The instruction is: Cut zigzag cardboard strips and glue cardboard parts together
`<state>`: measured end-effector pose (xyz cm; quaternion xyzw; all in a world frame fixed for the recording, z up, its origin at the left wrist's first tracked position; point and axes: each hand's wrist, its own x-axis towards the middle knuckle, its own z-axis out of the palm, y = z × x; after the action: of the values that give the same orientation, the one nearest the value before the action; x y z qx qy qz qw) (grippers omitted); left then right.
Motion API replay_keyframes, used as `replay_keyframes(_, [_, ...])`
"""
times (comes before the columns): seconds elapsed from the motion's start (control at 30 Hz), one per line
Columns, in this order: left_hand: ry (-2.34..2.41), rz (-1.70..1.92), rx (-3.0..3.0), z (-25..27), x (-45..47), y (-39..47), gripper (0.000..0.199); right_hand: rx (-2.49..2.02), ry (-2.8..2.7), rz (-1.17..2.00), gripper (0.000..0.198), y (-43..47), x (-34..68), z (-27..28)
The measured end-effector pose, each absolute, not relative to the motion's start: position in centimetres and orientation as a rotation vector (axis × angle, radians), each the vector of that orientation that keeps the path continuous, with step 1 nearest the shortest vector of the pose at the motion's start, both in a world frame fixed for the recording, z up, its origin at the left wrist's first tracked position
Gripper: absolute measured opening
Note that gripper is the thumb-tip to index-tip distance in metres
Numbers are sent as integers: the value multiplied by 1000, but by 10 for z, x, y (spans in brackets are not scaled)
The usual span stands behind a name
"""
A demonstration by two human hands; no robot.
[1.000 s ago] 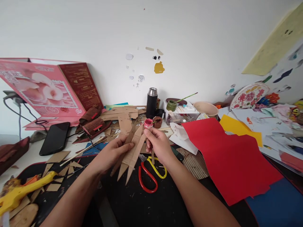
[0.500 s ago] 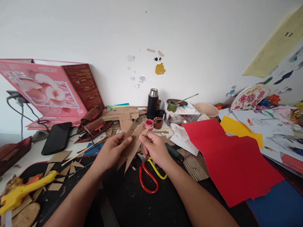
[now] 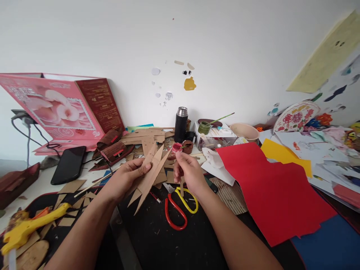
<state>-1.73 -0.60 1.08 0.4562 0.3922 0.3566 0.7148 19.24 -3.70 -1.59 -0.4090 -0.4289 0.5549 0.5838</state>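
My left hand is closed on several pointed cardboard strips, fanned out with their long tips up and down. Just right of the tips, my right hand has its thumb and fingers curled together. What lies inside them, if anything, is hidden. A narrow brown cardboard piece shows below these fingers; whether they hold it I cannot tell. Under the hands, scissors with one red and one yellow handle rest on the black mat, blades partly covered.
Red paint and brown paint pots stand ahead, before a black flask. Red paper spreads at right. A yellow glue gun, cardboard scraps and a phone lie left. A metal ruler-like strip lies in front.
My right hand has come away from the cardboard strips and shifted slightly right. My left hand has moved a little left and down with the strips, which now spread wider.
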Motion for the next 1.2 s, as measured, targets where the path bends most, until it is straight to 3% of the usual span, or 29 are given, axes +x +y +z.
replay_keyframes(0.5, [972,612,1540,5,-27,2,45,-1056,-1100,1248,66,-32,208,-7])
replay_keyframes(0.73, [981,598,1667,3,-29,3,47,-1170,-1265,1114,45,-36,207,-9])
replay_keyframes(1.03, [967,535,1615,5,-30,3,49,-1174,-1177,1138,40,-33,205,-12])
replay_keyframes(1.2, [1063,735,1357,3,-38,6,52,-1097,-957,1141,45,-30,211,-7])
